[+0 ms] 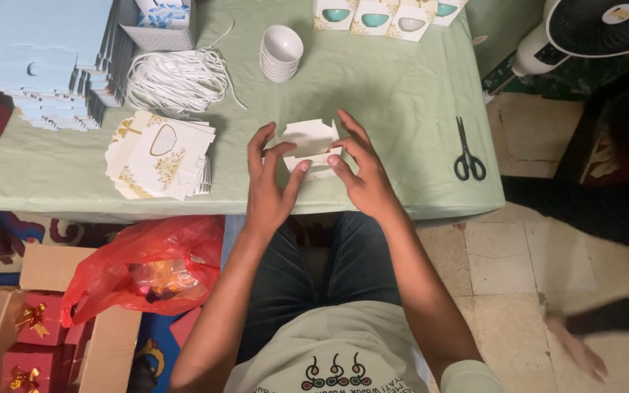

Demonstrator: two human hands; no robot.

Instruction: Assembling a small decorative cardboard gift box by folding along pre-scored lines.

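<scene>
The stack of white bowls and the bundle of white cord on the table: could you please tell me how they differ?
The stack of white bowls stands upright, rigid and neatly nested; the bundle of white cord lies flat in loose coils with one end trailing off. The bowls sit nearer the table's middle, the cord further left beside the blue card stacks. Both are white and rest on the green tablecloth, untouched by either hand.

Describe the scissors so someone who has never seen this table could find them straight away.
Start at the pale green table and go to its right edge, right of the right hand. The scissors lie alone there, closed, blades pointing away. They are the only black thing on the cloth.
</scene>
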